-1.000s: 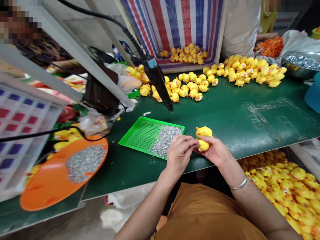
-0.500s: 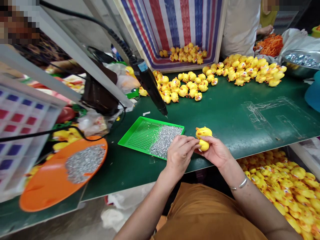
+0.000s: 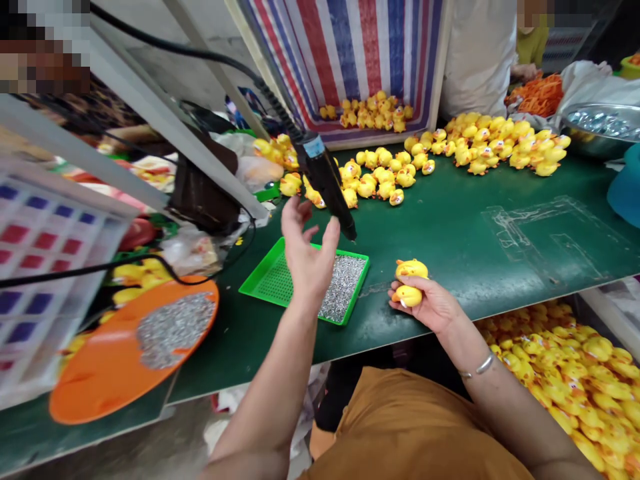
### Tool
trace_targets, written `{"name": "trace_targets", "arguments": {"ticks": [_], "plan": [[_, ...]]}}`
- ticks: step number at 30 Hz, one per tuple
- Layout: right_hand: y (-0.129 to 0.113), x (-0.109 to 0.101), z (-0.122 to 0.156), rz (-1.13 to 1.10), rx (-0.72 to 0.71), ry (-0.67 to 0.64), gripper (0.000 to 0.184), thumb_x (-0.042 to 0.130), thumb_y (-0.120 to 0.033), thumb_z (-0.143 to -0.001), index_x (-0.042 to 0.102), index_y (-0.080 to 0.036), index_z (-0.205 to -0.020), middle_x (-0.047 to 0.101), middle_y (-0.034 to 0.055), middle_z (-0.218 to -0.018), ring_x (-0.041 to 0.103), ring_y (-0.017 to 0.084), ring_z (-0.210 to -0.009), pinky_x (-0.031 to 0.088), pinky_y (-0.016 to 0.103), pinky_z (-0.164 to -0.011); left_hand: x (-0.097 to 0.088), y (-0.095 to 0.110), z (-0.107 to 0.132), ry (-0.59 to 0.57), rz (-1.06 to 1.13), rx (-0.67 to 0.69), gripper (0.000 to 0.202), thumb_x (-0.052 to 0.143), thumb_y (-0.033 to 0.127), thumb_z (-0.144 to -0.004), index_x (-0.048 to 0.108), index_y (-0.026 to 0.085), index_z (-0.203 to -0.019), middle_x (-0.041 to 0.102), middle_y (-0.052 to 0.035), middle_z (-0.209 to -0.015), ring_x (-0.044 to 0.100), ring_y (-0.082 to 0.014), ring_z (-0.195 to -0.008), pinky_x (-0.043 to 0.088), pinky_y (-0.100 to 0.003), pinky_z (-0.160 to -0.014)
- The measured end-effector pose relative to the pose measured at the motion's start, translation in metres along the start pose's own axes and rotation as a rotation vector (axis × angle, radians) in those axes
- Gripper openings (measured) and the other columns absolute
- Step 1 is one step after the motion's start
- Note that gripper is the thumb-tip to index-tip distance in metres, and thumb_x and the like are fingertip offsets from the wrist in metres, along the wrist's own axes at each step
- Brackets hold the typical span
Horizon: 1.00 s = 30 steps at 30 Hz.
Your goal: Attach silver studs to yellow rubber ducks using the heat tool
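My left hand point(image 3: 311, 257) is raised over the green tray point(image 3: 250, 288), thumb and fingers apart and nothing between them. Just beside it hangs a black electric screwdriver point(image 3: 327, 183), its tip pointing down; I cannot tell whether the thumb touches it. Small silver screws point(image 3: 343, 287) cover the right part of the tray. My right hand point(image 3: 433, 300) is closed around a yellow toy duck point(image 3: 409, 297), whose orange beak points left. A second toy duck point(image 3: 413, 268) sits right behind it, against the fingers; whether it is also held is unclear.
Yellow ducks point(image 3: 385, 177) lie along the back of the green table point(image 3: 445, 227), before a striped bag point(image 3: 367, 60). An orange dish point(image 3: 95, 380) with silver pieces stands left. More ducks point(image 3: 570, 373) fill a bin below right. A metal bowl point(image 3: 600, 123) stands far right.
My left hand has left the duck and moved up and left to the screwdriver, its fingers opening. The screwdriver has shifted slightly right. My right hand still holds the duck.
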State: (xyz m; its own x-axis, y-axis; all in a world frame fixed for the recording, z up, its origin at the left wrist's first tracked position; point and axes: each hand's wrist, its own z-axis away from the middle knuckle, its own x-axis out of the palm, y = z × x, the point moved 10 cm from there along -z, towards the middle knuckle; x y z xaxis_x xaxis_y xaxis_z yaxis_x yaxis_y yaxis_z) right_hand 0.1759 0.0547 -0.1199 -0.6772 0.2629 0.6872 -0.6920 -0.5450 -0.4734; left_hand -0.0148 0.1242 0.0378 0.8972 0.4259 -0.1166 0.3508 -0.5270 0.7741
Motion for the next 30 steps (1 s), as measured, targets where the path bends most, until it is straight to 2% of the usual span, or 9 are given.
{"name": "trace_targets", "arguments": {"ticks": [3,5,7,12,17,20,23,30], "plan": [[-0.003,-0.005,-0.002,0.083,-0.042,0.042,0.038,0.077,-0.011,-0.068,0.064,-0.019,-0.102,0.072,0.0026,-0.068,0.07,0.016,-0.059,0.059,0.027,-0.054,0.036,-0.014,-0.04,-0.196,0.255,-0.044,0.061,0.078,0.055,-0.072,0.057,0.024,-0.119,0.067,-0.0095,-0.114,0.065,-0.0214,-0.108,0.054,-0.033,-0.09],[-0.004,-0.007,-0.004,0.132,-0.049,0.056,0.042,0.077,-0.011,-0.066,0.064,-0.018,-0.105,0.073,0.0042,-0.068,0.069,0.016,-0.055,0.058,0.026,-0.05,0.05,-0.013,-0.053,-0.238,0.314,-0.073,0.065,0.087,0.053,-0.06,0.059,0.023,-0.111,0.068,-0.0065,-0.103,0.068,-0.0204,-0.096,0.056,-0.032,-0.084],[-0.002,-0.009,-0.006,0.164,-0.04,0.062,0.041,0.078,-0.012,-0.066,0.064,-0.017,-0.105,0.074,0.0058,-0.069,0.069,0.017,-0.053,0.058,0.026,-0.049,0.055,-0.001,-0.057,-0.23,0.327,-0.084,0.068,0.092,0.048,-0.052,0.061,0.024,-0.107,0.068,-0.0028,-0.093,0.068,-0.019,-0.088,0.056,-0.03,-0.078],[0.002,-0.015,-0.013,0.191,0.019,0.103,0.023,0.078,-0.012,-0.066,0.065,-0.013,-0.085,0.075,0.0086,-0.069,0.071,0.019,-0.056,0.059,0.027,-0.048,0.068,0.047,-0.035,-0.257,0.494,-0.129,0.046,0.086,0.04,-0.06,0.062,0.023,-0.095,0.055,0.0042,-0.069,0.057,-0.0113,-0.06,0.05,-0.025,-0.057],[0.008,-0.014,-0.016,0.206,0.061,0.089,0.02,0.079,-0.011,-0.066,0.065,-0.011,-0.08,0.074,0.0097,-0.067,0.07,0.019,-0.054,0.059,0.028,-0.047,0.069,0.074,-0.005,-0.107,0.7,-0.202,0.027,0.079,0.03,-0.072,0.06,0.021,-0.087,0.052,0.005,-0.063,0.048,-0.0081,-0.046,0.042,-0.025,-0.045],[0.008,-0.012,-0.016,0.2,0.064,0.066,0.022,0.08,-0.012,-0.065,0.065,-0.012,-0.082,0.074,0.0096,-0.066,0.071,0.02,-0.055,0.059,0.027,-0.047,0.067,0.079,0.008,-0.067,0.734,-0.215,0.025,0.078,0.029,-0.074,0.059,0.021,-0.088,0.052,0.0057,-0.059,0.05,-0.0085,-0.045,0.042,-0.025,-0.046],[0.006,-0.012,-0.014,0.205,0.059,0.073,0.024,0.079,-0.012,-0.066,0.065,-0.012,-0.086,0.074,0.0097,-0.066,0.071,0.02,-0.054,0.058,0.027,-0.047,0.068,0.078,0.016,-0.078,0.725,-0.215,0.025,0.077,0.031,-0.077,0.059,0.021,-0.092,0.053,0.0067,-0.056,0.055,-0.0098,-0.046,0.046,-0.026,-0.05],[0.01,0.0,-0.01,0.193,0.083,0.015,0.017,0.075,-0.013,-0.068,0.066,-0.011,-0.082,0.074,0.0094,-0.065,0.07,0.018,-0.056,0.059,0.026,-0.051,0.078,0.072,0.02,-0.113,0.687,-0.232,0.025,0.077,0.033,-0.078,0.061,0.02,-0.092,0.055,0.0074,-0.053,0.056,-0.0099,-0.046,0.049,-0.026,-0.051]]}}
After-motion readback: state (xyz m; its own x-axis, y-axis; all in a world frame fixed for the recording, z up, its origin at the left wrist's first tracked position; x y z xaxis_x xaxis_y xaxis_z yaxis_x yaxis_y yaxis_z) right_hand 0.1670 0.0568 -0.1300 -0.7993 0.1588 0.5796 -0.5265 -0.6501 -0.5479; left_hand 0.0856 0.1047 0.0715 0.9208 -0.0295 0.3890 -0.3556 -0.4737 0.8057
